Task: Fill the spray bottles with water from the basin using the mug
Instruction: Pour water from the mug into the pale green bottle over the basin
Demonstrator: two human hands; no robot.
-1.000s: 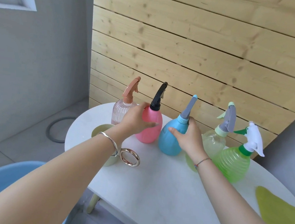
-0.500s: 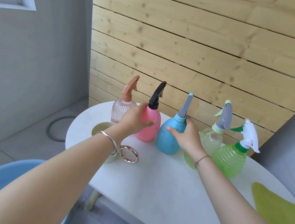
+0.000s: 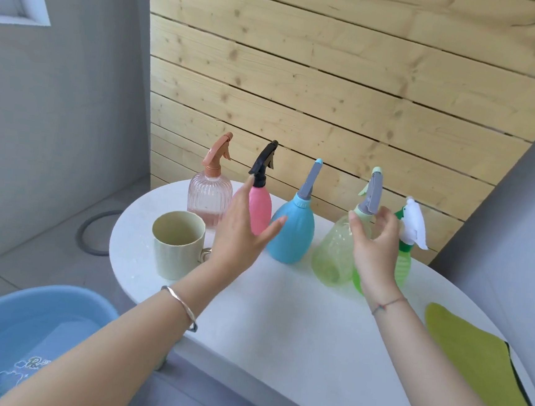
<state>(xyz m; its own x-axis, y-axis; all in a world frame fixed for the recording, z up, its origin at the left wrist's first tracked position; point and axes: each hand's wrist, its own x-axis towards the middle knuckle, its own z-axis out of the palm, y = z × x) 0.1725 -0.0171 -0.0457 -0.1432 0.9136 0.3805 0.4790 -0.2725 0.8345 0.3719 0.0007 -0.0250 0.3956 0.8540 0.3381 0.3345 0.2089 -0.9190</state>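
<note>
Head view: we count five bottles point(image 3: 292, 234) rowed mid-frame, mug point(image 3: 176, 246) left of them, basin point(image 3: 25, 298) lower left. Left hand point(image 3: 241, 233) splayed before pink bottle point(image 3: 260, 210); right hand point(image 3: 375, 248) loosely curved, gripping nothing, by pale-green bottle point(image 3: 332, 257).

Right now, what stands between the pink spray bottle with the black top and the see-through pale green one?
The round blue plastic spray bottle with the grey nozzle stands between them, as the head view shows.

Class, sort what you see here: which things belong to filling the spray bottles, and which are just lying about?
For the job: mug, basin, clear ribbed bottle, pink bottle, blue bottle, pale green bottle, green bottle.
Lying about: green cloth, floor ring.
</note>
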